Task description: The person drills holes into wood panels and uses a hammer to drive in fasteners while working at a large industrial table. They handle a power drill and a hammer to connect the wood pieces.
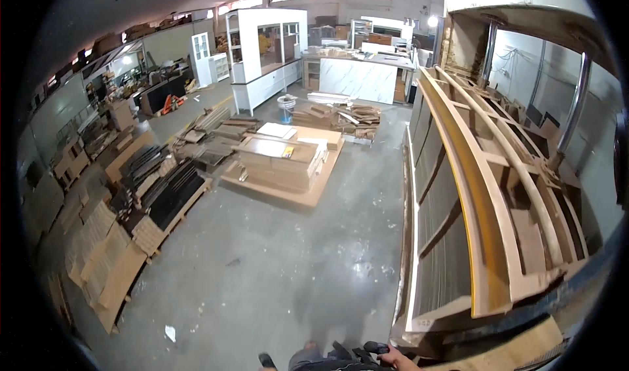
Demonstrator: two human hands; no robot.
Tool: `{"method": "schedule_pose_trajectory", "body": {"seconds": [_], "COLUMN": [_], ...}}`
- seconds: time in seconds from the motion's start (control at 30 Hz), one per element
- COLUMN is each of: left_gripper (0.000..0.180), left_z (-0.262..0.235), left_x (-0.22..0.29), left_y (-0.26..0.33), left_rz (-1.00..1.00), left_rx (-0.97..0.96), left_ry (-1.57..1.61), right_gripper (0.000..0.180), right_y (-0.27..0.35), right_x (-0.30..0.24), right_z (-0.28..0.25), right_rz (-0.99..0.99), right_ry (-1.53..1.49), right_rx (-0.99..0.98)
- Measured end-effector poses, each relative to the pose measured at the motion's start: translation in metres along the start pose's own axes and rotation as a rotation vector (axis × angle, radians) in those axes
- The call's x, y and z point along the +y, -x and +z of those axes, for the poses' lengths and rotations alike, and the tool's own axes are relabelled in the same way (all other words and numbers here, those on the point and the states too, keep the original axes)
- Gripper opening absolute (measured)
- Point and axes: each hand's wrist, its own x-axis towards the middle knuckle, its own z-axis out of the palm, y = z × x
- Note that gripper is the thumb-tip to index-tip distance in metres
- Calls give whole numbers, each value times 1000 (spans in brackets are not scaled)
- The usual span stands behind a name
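Note:
At the bottom edge, my right hand [397, 358] is partly in view, closed against a black, rounded, grip-like piece [375, 347]. What that piece belongs to is hidden. A similar black piece [266, 360] shows further left, with only a sliver of my left hand [269, 369] beneath it; those fingers are out of sight. Dark clothing and black straps [341, 354] lie between the two hands. Closest on the right stands a large press-like machine [485, 240] with a stack of grey-edged panels [442, 259] in it.
Ahead, stacked boards [282, 164] rest on a brown sheet [301, 199] on the grey floor [275, 259]. Pallets of cardboard and black panels [173, 200] line the left. White cabinets [268, 82] and a marble-patterned counter [357, 79] stand beyond. A white scrap [170, 333] lies on the floor.

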Motion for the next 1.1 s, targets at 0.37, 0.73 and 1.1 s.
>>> {"method": "schedule_pose_trajectory", "body": {"seconds": [0.37,0.73,1.1], "left_gripper": [61,46,52], "left_z": [-178,-142,-80], "left_x": [585,930,1448], "left_y": [-166,-172,-423], "left_rz": [315,256,258], "left_rx": [381,-383,11], "left_ry": [-7,89,-513], "right_gripper": [61,56,51], "right_y": [-172,-444,-604], "right_x": [-294,-701,-990], "right_z": [-112,-315,-527], "right_rz": [92,-157,80], "right_ry": [-87,-186,-261], "right_rx": [96,150,209]}}
